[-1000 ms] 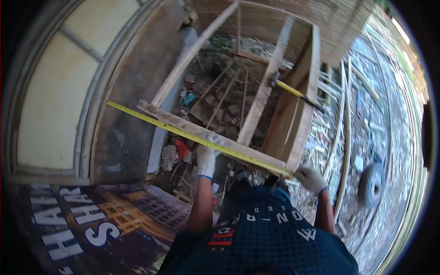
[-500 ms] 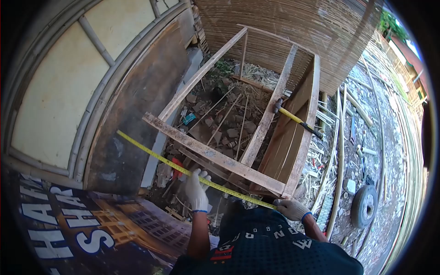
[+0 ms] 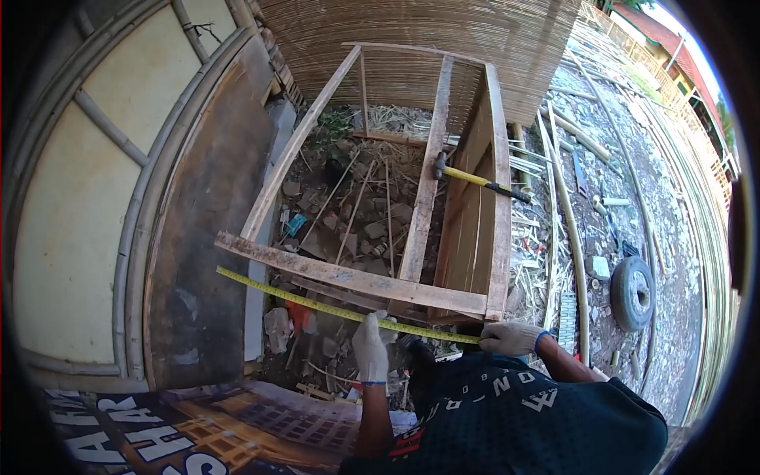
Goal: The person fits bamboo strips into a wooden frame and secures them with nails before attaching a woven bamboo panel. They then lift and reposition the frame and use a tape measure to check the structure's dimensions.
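Gloved left hand [image 3: 370,346] pinches the tape measure [image 3: 340,312] mid-span to stop sag; right hand [image 3: 511,338] grips its end beside the wooden frame [image 3: 358,281].

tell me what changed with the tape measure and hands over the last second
The tape measure, a second ago laid along the near plank, has been pulled back toward the person and now hangs just below it. The left hand and right hand came back with it, both gripping throughout. The hammer stays on the frame.
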Demonstrator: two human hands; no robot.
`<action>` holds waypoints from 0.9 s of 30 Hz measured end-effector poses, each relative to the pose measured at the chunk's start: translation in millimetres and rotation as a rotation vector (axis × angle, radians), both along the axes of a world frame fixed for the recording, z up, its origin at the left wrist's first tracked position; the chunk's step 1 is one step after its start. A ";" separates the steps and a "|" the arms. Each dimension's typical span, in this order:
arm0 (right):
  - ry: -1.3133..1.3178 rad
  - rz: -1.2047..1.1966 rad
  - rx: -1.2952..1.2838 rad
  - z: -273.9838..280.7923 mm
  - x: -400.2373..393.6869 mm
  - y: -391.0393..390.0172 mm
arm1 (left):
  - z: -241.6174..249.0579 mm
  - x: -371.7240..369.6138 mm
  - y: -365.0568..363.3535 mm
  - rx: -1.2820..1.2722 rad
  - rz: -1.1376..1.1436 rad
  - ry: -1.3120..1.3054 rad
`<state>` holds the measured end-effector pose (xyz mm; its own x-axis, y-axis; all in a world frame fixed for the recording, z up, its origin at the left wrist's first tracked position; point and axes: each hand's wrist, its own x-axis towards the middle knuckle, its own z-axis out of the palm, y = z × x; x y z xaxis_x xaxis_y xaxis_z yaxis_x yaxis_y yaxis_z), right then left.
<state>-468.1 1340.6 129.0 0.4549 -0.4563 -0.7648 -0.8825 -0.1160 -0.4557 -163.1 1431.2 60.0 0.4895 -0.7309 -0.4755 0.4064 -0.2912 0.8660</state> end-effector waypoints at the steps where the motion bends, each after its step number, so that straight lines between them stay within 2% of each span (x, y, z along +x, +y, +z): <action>1: -0.008 0.004 0.017 1.1 0.6 1.1 | 3.0 -5.1 -3.5 -0.007 -0.049 -0.036; 3: -0.056 -0.007 0.034 -10.8 -1.4 5.3 | 12.9 -16.2 -11.6 -0.040 -0.142 -0.138; 6: -0.103 -0.052 0.048 -11.3 -4.1 7.3 | 16.6 -30.6 -24.1 -0.046 -0.219 -0.145; 12: -0.296 -0.142 0.060 -14.7 -39.9 -9.5 | 31.9 -56.5 -53.2 -0.032 -0.229 -0.190; 15: -0.346 -0.154 0.087 -38.9 -69.4 -18.3 | 30.7 -72.9 -71.5 -0.035 -0.254 -0.264; 18: -0.387 -0.122 0.152 -38.9 -94.7 -34.1 | 39.1 -100.7 -94.5 -0.073 -0.152 -0.281; 22: -0.358 -0.073 0.141 -48.4 -146.8 -60.5 | 16.2 -127.3 -127.0 -0.107 0.032 -0.336; 25: -0.352 -0.130 0.183 -49.2 -197.8 -82.2 | 9.5 -146.7 -151.8 -0.069 0.199 -0.222; 27: -0.242 -0.254 0.238 -21.9 -219.2 -95.5 | 10.2 -156.9 -169.5 -0.036 0.265 -0.220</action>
